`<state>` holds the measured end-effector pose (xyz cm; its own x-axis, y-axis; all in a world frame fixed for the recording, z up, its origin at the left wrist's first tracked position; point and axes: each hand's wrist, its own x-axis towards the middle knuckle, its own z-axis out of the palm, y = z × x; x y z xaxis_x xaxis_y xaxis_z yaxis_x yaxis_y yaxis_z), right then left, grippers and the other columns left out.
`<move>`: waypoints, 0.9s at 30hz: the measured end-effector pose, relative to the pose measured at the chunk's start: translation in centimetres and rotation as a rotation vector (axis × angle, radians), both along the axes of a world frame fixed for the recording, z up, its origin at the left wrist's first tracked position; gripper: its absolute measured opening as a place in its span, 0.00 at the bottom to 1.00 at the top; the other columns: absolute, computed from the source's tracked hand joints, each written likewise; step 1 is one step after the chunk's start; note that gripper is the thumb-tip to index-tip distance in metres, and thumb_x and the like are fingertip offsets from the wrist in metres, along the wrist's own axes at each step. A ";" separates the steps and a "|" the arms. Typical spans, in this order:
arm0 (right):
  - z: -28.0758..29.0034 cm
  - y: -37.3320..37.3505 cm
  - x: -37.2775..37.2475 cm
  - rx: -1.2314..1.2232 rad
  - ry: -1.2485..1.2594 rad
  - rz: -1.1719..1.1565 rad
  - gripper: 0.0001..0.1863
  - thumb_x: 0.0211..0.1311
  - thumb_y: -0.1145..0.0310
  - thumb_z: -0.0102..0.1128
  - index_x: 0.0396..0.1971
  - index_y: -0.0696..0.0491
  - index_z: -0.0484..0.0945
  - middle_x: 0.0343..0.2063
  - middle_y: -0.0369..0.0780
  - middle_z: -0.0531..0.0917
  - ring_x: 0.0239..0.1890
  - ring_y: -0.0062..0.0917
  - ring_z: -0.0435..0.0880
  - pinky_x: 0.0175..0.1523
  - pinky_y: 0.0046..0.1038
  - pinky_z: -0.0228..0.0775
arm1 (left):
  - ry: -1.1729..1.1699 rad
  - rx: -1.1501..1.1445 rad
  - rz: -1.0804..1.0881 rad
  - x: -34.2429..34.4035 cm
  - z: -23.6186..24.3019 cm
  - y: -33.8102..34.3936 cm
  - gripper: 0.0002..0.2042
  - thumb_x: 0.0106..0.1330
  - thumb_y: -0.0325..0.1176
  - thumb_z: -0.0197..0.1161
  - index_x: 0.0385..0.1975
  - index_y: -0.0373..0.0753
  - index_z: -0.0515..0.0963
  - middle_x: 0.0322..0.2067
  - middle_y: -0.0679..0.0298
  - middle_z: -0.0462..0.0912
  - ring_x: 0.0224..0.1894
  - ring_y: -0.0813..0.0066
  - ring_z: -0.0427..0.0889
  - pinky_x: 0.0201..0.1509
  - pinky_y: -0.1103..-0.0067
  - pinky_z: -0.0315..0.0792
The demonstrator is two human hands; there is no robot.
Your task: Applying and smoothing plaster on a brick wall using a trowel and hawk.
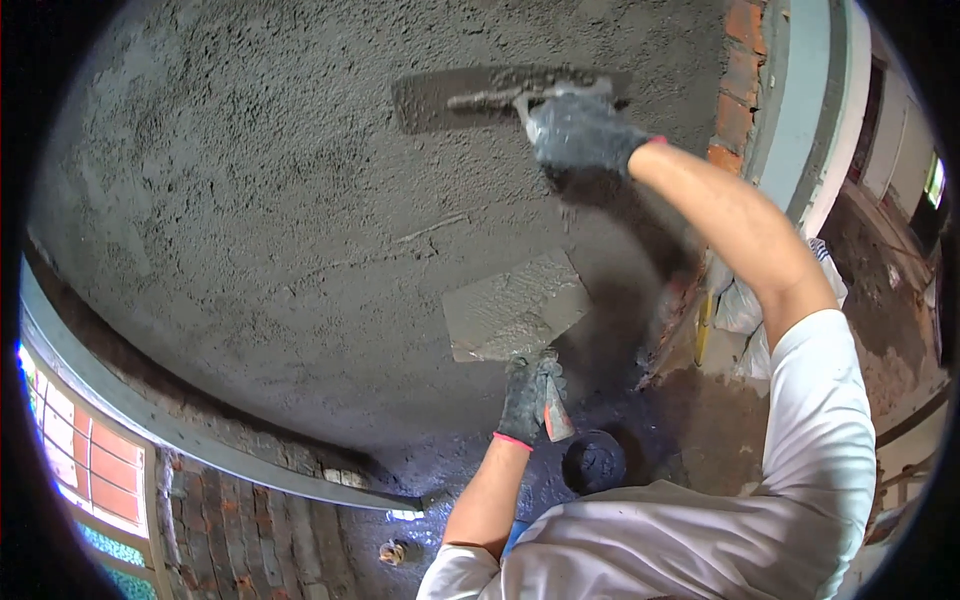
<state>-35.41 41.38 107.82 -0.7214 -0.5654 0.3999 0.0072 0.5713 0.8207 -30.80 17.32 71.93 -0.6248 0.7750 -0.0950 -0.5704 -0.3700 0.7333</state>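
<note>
My right hand (580, 130), in a wet grey glove with a pink cuff, is closed round the handle of a long plastering trowel (430, 102). The blade lies along the upper part of the rough grey mortar wall (250, 180). Lower down, my gloved left hand (530, 390) grips a flat, roughly rectangular plasterer's hawk (515, 305) at its lower edge. Wet mortar coats the hawk's face. An orange, mortar-smeared handle-like piece (556, 412) sticks out below the left palm; what it belongs to is hidden.
A dark round bucket (595, 462) stands on the wet floor below my left hand. Exposed bricks (738, 75) and a pale frame (800, 110) border the wall at right. White sacks (740, 308) and a yellow strip (705, 328) lie beside it. A barred window (90, 440) is at lower left.
</note>
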 end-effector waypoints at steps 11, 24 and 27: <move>4.6 1.2 3.8 -0.450 0.038 -0.481 0.29 0.56 0.62 0.51 0.51 0.73 0.70 0.22 0.55 0.82 0.24 0.41 0.84 0.31 0.42 0.74 | -0.127 -0.016 0.087 1.2 2.5 -0.2 0.06 0.66 0.35 0.56 0.35 0.41 0.76 0.22 0.65 0.77 0.20 0.69 0.76 0.20 0.73 0.70; -20.0 -8.5 11.0 -0.255 -0.282 0.084 0.17 0.57 0.66 0.50 0.39 0.64 0.78 0.19 0.47 0.81 0.20 0.30 0.82 0.26 0.32 0.74 | 0.086 -0.099 0.170 2.2 3.9 -3.3 0.14 0.69 0.46 0.56 0.40 0.40 0.74 0.25 0.64 0.78 0.22 0.70 0.77 0.23 0.74 0.73; -20.6 -10.7 14.3 -0.645 -0.499 0.021 0.13 0.56 0.63 0.50 0.32 0.58 0.77 0.19 0.45 0.81 0.17 0.30 0.81 0.22 0.34 0.73 | 0.134 -0.307 0.350 2.3 6.3 -6.2 0.06 0.64 0.28 0.61 0.38 0.39 0.73 0.22 0.65 0.76 0.15 0.73 0.75 0.14 0.78 0.68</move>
<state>-21.11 30.65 87.24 -0.8924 -0.3494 0.2854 -0.2886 0.9284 0.2341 -28.52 11.13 78.21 -0.8656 0.4643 -0.1876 -0.3434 -0.2778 0.8972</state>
